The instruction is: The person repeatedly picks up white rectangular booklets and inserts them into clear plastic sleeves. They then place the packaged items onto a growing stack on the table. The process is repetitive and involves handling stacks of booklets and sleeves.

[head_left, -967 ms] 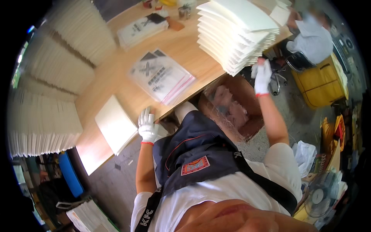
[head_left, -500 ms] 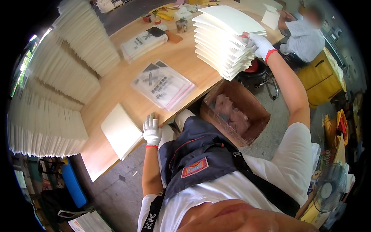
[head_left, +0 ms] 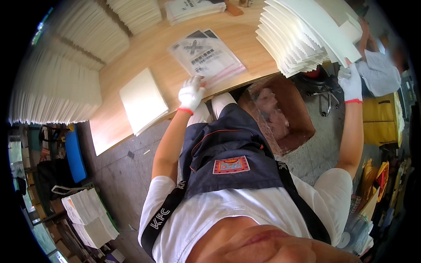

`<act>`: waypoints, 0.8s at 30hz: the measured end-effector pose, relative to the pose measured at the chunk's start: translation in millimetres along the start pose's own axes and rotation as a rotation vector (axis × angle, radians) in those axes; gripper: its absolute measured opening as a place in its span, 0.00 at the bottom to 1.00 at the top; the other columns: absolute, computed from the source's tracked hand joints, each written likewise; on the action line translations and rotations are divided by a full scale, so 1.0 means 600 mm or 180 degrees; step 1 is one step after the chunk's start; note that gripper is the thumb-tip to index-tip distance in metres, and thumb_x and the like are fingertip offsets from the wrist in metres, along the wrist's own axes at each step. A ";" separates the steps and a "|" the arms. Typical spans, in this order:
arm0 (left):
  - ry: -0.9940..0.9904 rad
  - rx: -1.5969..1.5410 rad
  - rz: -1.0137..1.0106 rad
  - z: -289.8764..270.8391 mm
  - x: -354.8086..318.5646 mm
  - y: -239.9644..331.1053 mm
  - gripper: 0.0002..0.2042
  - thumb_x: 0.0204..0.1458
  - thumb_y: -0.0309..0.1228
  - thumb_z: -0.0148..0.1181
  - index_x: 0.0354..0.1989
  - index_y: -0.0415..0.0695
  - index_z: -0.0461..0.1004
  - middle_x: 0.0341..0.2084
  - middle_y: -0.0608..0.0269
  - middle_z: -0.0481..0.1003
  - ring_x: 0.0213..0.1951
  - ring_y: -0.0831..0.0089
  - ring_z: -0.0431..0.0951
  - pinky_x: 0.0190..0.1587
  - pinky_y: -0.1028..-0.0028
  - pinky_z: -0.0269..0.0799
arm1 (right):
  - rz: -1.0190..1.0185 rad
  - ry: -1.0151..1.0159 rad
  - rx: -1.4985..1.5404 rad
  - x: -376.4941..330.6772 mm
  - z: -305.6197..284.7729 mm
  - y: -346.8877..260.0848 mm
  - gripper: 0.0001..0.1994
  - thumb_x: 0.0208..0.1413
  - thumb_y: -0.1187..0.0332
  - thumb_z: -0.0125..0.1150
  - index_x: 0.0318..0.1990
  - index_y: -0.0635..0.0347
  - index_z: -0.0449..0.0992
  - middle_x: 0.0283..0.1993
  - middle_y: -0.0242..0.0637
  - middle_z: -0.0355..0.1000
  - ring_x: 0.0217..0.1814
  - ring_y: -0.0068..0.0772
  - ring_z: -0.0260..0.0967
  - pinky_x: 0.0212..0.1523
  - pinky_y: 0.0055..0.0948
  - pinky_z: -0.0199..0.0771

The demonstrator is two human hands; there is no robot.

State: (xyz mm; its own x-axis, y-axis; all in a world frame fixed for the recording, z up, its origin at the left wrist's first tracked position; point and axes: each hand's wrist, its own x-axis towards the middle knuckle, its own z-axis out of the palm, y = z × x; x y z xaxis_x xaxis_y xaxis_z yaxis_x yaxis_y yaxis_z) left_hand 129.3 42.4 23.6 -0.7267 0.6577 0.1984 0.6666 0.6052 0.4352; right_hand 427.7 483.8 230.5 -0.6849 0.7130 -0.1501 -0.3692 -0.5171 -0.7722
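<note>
My right hand [head_left: 350, 82], in a white glove with a red cuff, pinches the near corner of the top white paper sheet [head_left: 326, 28]. That piece is lifted partly off a tall fanned stack of white paper [head_left: 287, 41] at the table's right; whether it is one sheet or more I cannot tell. My left hand [head_left: 191, 93], gloved too, is at the table's front edge with loosely bent fingers, beside printed clear plastic bags [head_left: 210, 55]. It seems to hold nothing. Left of it a low pile of cream paper [head_left: 144, 101] lies at the edge.
Tall paper stacks [head_left: 57, 79] line the table's left side. A cardboard box [head_left: 300, 125] with plastic scraps stands on the floor below the table, near a wheeled chair [head_left: 322, 90]. Another person [head_left: 379, 72] sits at the far right. More packed bags [head_left: 193, 11] lie at the back.
My right hand has moved right and nearer, pulling the top paper off the stack's side. My left hand has left the cream pile's side for the plastic bags. The view has shifted.
</note>
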 end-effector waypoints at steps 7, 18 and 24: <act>-0.0713 0.1290 -0.0224 0.034 0.096 0.034 0.19 0.44 0.28 0.54 0.48 0.52 0.66 0.46 0.55 0.68 0.46 0.57 0.71 0.42 0.59 0.71 | -0.0648 -0.0386 -0.0341 -0.074 0.084 0.018 0.08 0.58 0.72 0.49 0.43 0.62 0.66 0.28 0.29 0.66 0.17 0.11 0.58 0.14 0.11 0.56; -0.0113 -0.0261 -0.0179 0.037 0.074 -0.051 0.15 0.40 0.26 0.51 0.40 0.49 0.70 0.40 0.53 0.70 0.45 0.53 0.69 0.45 0.61 0.67 | 0.1853 -0.0847 -0.1194 -0.113 0.063 0.335 0.20 0.50 0.76 0.51 0.53 0.63 0.65 0.33 0.35 0.73 0.12 0.13 0.60 0.07 0.13 0.56; 0.0541 0.0234 0.0162 0.015 0.064 -0.040 0.14 0.38 0.22 0.50 0.37 0.47 0.73 0.32 0.59 0.71 0.36 0.57 0.71 0.38 0.64 0.69 | 0.1392 -0.0294 0.0034 -0.103 -0.004 0.500 0.14 0.55 0.73 0.49 0.50 0.61 0.65 0.39 0.34 0.70 0.26 0.17 0.69 0.15 0.11 0.64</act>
State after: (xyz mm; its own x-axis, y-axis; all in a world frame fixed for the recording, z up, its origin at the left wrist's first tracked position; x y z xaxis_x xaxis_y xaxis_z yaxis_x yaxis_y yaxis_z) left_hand 87.2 57.1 12.8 -0.7051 0.6069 0.3668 0.7091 0.6082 0.3567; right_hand 360.7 285.6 6.7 -0.8310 0.3813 -0.4050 -0.0385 -0.7658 -0.6420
